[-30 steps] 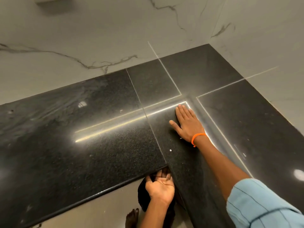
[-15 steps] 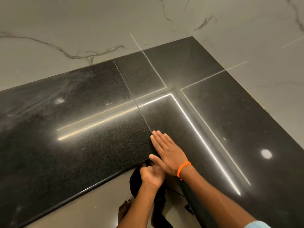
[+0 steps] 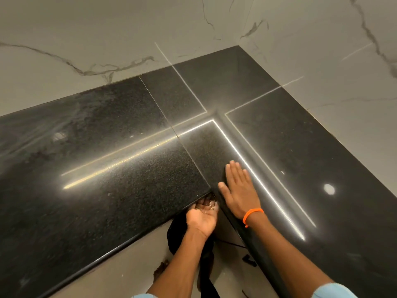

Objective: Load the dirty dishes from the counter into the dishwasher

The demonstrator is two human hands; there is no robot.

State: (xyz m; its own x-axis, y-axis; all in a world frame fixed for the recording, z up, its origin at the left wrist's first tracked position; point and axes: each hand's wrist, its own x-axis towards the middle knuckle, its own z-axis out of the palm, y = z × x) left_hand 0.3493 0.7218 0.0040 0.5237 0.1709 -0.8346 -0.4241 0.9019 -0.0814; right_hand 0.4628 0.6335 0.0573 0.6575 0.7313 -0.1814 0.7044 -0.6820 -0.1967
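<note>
No dishes and no dishwasher are in view. My right hand (image 3: pixel 239 190), with an orange band (image 3: pixel 252 214) on the wrist, lies flat, palm down, on the black granite counter (image 3: pixel 107 190) just beside its inner corner. My left hand (image 3: pixel 202 218) is held palm up and cupped right under the counter's edge at that corner. A few small crumbs (image 3: pixel 211 207) lie in its palm.
The L-shaped counter runs left and right from the corner, against marble walls (image 3: pixel 107 39). Bright light strips reflect off its polished top. Below the edge I see the pale floor, my bare foot (image 3: pixel 161 272), dark clothing (image 3: pixel 178 237) and a thin black cable (image 3: pixel 232 244).
My right hand slid flat across the counter from farther back toward the inner corner's edge. My left hand stayed under that edge and now lies palm up with crumbs in it.
</note>
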